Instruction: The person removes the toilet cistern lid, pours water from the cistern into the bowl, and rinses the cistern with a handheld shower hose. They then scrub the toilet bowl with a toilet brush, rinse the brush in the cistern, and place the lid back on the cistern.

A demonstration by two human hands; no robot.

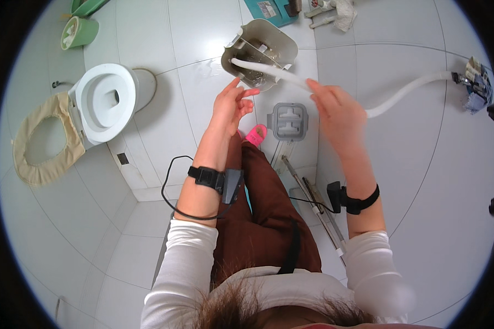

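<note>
My right hand (339,113) is closed around a white flexible hose (278,72). One end of the hose lies inside a grey-beige mop bucket (286,35), in the compartment on the left, where the inside looks wet and dirty. From my right hand the hose curves away to a metal tap (459,78) on the wall at the right. My left hand (232,103) is held above the floor by the bucket's near rim, fingers apart and nothing in them. A grey plastic bucket insert (289,122) with two pale raised bars sits on the floor between my hands.
A white toilet (107,103) with its cloth-covered seat (49,140) raised stands at left. Behind it is a green waste bin (80,33). Mop poles (313,205) lean beside my right leg. A teal container (273,12) stands behind the bucket; pipes (323,16) are nearby. Water wets the floor tiles (201,76).
</note>
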